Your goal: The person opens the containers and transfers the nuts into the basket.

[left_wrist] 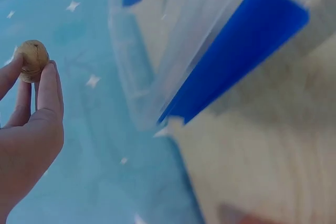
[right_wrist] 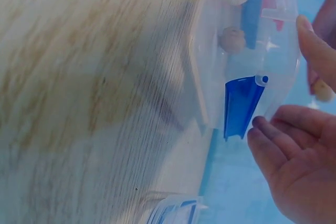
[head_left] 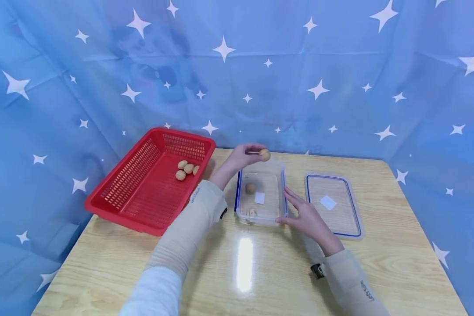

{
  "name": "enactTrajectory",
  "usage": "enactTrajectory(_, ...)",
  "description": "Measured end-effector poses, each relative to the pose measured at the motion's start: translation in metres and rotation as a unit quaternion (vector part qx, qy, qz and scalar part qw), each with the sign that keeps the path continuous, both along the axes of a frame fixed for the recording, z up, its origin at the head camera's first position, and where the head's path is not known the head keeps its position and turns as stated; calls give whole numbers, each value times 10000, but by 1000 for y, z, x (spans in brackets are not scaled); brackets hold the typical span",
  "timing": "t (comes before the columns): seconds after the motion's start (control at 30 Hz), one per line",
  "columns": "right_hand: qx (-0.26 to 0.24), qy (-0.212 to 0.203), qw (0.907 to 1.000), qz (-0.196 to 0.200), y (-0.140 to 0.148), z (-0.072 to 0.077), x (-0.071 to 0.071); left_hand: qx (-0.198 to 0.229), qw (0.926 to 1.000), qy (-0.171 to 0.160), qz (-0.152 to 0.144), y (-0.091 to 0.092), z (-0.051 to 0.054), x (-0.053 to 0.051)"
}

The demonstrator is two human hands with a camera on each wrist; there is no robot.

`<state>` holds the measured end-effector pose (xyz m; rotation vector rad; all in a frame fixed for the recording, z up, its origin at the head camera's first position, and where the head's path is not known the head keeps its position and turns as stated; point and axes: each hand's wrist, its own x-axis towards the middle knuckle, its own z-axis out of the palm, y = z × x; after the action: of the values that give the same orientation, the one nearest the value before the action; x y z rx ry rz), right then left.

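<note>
Beyond the far edge of a clear plastic container (head_left: 268, 213), my left hand (head_left: 246, 156) pinches a walnut (head_left: 264, 155) between thumb and fingers. The left wrist view has the walnut (left_wrist: 33, 60) at the fingertips, apart from the container. Two walnuts lie inside the container, one toward the back (head_left: 250, 188) and another near the front (head_left: 253, 212). Along the container's right side my right hand (head_left: 306, 219) rests with fairly straight fingers, its thumb at the front corner. In the right wrist view, those fingers (right_wrist: 273, 142) touch beside a blue clip (right_wrist: 242, 103).
A red plastic basket (head_left: 120, 219) stands on the left, with several walnuts (head_left: 188, 168) in it. Right of the container lies a clear lid (head_left: 341, 217) with a blue seal. A blue star-patterned curtain (head_left: 245, 109) hangs behind the wooden table (head_left: 284, 276).
</note>
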<state>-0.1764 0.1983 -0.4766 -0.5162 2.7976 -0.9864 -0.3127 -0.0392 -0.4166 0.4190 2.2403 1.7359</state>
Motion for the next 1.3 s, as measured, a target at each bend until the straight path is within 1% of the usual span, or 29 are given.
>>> enactTrajectory(0.1, -14, 39, 10000, 14, -1, 0, 0, 21, 9999, 98, 125, -12, 16, -1)
enactTrajectory(0.2, -4, 26, 10000, -5, -1, -1, 0, 32, 9997, 135, 204, -24, 30, 1)
enactTrajectory(0.3, -4, -1, 10000, -68, 0, 0, 2, 49, 9995, 195, 232, -35, 41, 1)
enactTrajectory(0.43, 36, -62, 9999, -119, 0, -3, 4, 15, 9990, 200, 394, -53, 44, 0)
enactTrajectory(0.57, 96, -51, 9999, -121, 0, -5, 7, -188, 9975, 92, 676, -72, 47, 2)
enactTrajectory(0.6, 114, -35, 9999, -112, 0, -5, 7, -233, 9967, 12, 775, -77, 49, 3)
enactTrajectory(0.7, 124, 40, 9999, -48, 0, -2, 6, -392, 9941, -63, 1008, -94, 55, 4)
enactTrajectory(0.8, 78, 97, 9999, -44, -1, 2, 2, -436, 9920, -57, 1183, -110, 63, 3)
enactTrajectory(0.87, 53, 104, 9999, -62, -1, 4, 1, -450, 9913, -12, 1237, -120, 66, 2)
enactTrajectory(0.97, 86, 75, 9999, -88, -1, 4, -1, -414, 9905, 12, 1311, -134, 67, 2)
enactTrajectory(1.03, 111, 57, 9999, -61, -2, 3, -1, -370, 9898, 9, 1377, -144, 65, 3)
enactTrajectory(1.13, 98, 38, 9999, -37, -2, 0, 1, -392, 9872, -75, 1547, -157, 58, 5)
enactTrajectory(1.27, 91, 62, 9999, -28, -2, 1, 3, -293, 9830, -359, 1775, -172, 49, 11)
enactTrajectory(1.3, 80, 68, 9999, -17, -2, 1, 3, -258, 9827, -389, 1792, -176, 46, 12)
